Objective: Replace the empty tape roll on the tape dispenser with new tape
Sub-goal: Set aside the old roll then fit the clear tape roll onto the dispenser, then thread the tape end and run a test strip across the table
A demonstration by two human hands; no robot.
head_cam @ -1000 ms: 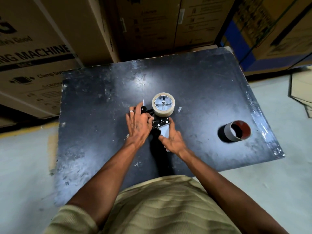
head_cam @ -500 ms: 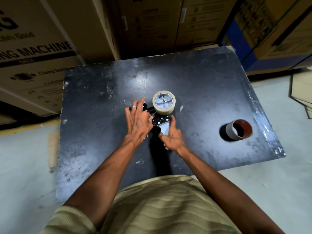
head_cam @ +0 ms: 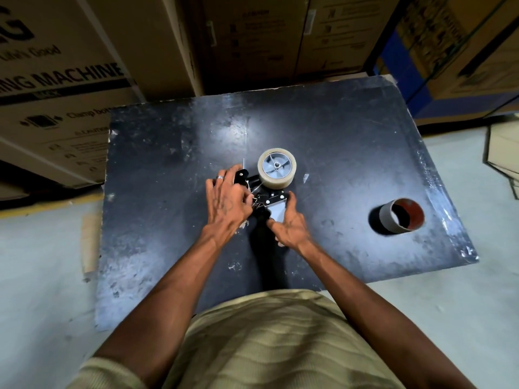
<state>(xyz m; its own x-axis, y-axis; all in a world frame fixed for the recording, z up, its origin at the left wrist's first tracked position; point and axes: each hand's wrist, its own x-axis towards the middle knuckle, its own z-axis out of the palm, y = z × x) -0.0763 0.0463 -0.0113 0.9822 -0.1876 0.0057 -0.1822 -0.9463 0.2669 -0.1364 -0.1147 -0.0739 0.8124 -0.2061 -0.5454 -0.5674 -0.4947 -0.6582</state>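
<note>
Nearby, empty core (head_cam: 400,216) beside cartons (head_cam: 70,80).

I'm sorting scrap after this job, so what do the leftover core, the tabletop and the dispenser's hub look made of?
The empty core looks like cardboard: a dull grey-brown outer wall and a reddish inner lining. The tabletop seems a black-coated board, glossy but scuffed, with chipped pale edges. The hub inside the new tape roll looks like grey moulded plastic with spokes and a shiny, probably metal, centre screw.
</note>
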